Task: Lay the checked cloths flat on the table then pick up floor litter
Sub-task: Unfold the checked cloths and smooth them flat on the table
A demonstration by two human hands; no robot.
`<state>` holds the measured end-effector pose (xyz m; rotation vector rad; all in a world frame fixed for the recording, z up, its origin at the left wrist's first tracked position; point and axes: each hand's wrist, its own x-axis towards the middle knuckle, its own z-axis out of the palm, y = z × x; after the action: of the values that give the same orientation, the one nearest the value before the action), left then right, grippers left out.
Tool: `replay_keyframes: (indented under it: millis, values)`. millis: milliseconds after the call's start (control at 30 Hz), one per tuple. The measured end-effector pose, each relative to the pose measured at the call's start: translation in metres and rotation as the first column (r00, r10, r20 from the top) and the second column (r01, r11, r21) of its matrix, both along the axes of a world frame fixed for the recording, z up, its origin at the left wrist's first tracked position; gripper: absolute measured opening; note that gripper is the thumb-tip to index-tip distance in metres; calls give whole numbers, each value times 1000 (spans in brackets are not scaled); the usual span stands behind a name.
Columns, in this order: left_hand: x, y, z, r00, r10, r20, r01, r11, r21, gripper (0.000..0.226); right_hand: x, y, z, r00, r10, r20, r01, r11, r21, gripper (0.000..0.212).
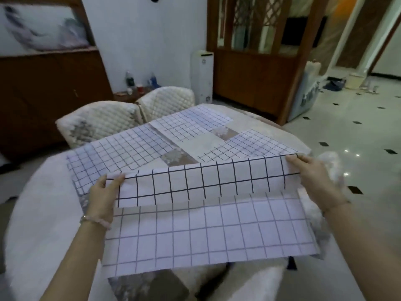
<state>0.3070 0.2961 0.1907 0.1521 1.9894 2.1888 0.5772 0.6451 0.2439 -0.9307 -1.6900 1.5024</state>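
Head view: left hand [102, 196], right hand [308, 172] pinch checked cloth [206, 227], fingers hidden

Round table [47, 203], pale patterned cover [202, 141]; three checked cloths [121, 148] flat on the far half; fourth cloth [206, 231] nearer

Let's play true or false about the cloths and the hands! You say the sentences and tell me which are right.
1. The left hand and right hand both hold a cloth. True.
2. That cloth is spotted. False: it is checked.
3. Other cloths lie flat on the table. True.
4. The held cloth lies fully flat. False: its far edge is lifted and folded over.
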Motion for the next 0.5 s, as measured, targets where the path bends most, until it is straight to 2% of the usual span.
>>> replay_keyframes:
  millis: [33, 67, 167, 267, 300, 400, 433, 500]
  values:
    - [-12, -9, -4, 1000, 24, 10, -24, 1000, -10, 54, -23, 6, -4, 999, 46, 14, -45, 999, -15, 12]
    - [-17, -16, -4, 998, 64, 30, -63, 998, -28, 63, -45, 10, -7, 995, 99, 25, -98, 995, -33, 13]
    - [-32, -43, -4, 977, 208, 51, -206, 978, -36, 54, -106, 13, -9, 970, 238, 54, -233, 969, -77, 13]
    - [-38, -69, -8, 951, 308, 1, -308, 951, -24, 107, -159, 13, -2, 943, 330, 51, -328, 943, -53, 19]
    - [-37, -76, -7, 947, 322, -19, -322, 947, -10, 105, -174, 13, 1, 934, 355, 44, -353, 935, -40, 23]
    - [-18, -76, 18, 905, 422, -50, -424, 905, -35, 34, -209, 9, 13, 896, 444, 19, -444, 896, -6, 16]
    - [-14, -74, 23, 892, 446, -71, -449, 892, -45, 19, -216, 9, 15, 885, 465, 6, -465, 885, -7, 14]
    - [-3, -69, 32, 872, 478, -104, -485, 873, -46, 4, -226, 8, 15, 872, 489, -7, -490, 872, -11, 9]
